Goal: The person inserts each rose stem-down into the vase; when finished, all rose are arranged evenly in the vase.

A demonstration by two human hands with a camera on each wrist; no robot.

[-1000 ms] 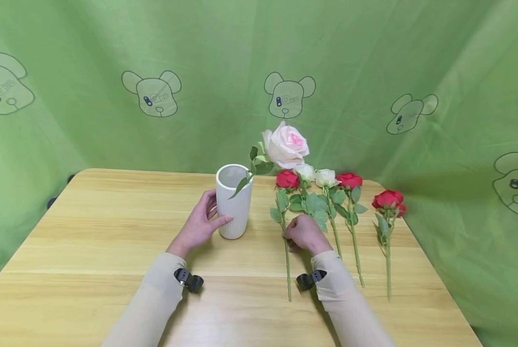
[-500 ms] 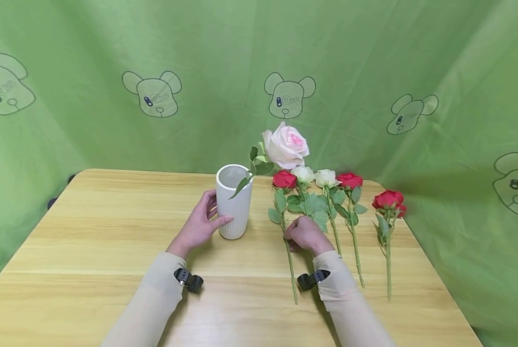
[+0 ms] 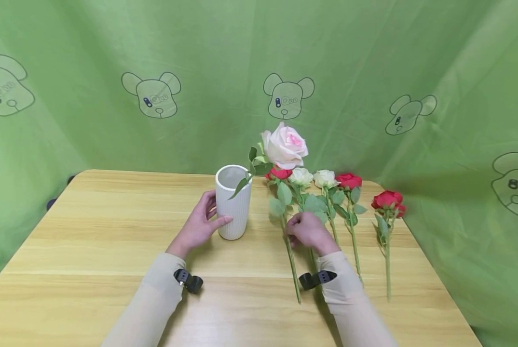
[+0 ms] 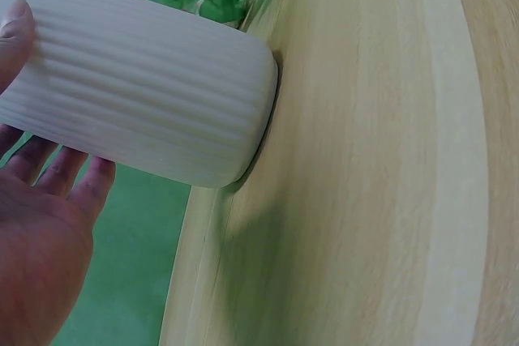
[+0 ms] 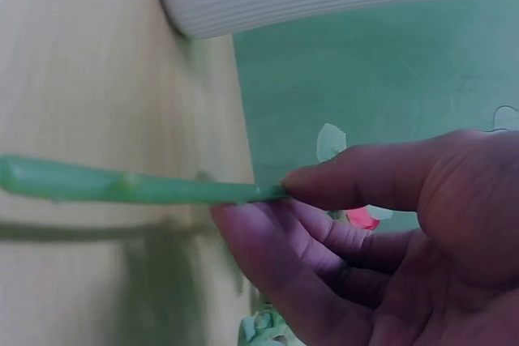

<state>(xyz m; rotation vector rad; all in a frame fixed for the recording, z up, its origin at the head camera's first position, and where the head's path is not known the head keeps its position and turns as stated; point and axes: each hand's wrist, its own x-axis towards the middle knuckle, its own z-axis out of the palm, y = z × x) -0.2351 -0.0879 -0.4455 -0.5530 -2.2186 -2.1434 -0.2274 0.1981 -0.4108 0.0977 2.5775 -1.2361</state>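
Note:
A white ribbed vase point(image 3: 234, 212) stands upright on the table, and my left hand point(image 3: 200, 224) holds it from the left, thumb in front and fingers behind. One large pale pink rose point(image 3: 285, 147) leans out of the vase to the right. My right hand point(image 3: 311, 231) pinches the green stem of a red rose point(image 3: 279, 173), whose bloom is partly hidden behind the pink one. In the right wrist view the stem point(image 5: 122, 186) sits between thumb and fingertips, its cut end raised over the wood and casting a shadow. Ribs of the vase point(image 4: 146, 79) fill the left wrist view.
Right of my right hand lie two white roses, the nearer point(image 3: 301, 177) and the farther point(image 3: 325, 179), then a red rose point(image 3: 349, 180) and another red rose point(image 3: 388, 202) farther right. A green printed curtain point(image 3: 220, 58) hangs behind the wooden table point(image 3: 111, 231).
The pinched red rose has tilted: its bloom shifts left and up behind the pink rose, its stem's lower end swings right. My right hand moves slightly right; the left hand and vase stay put.

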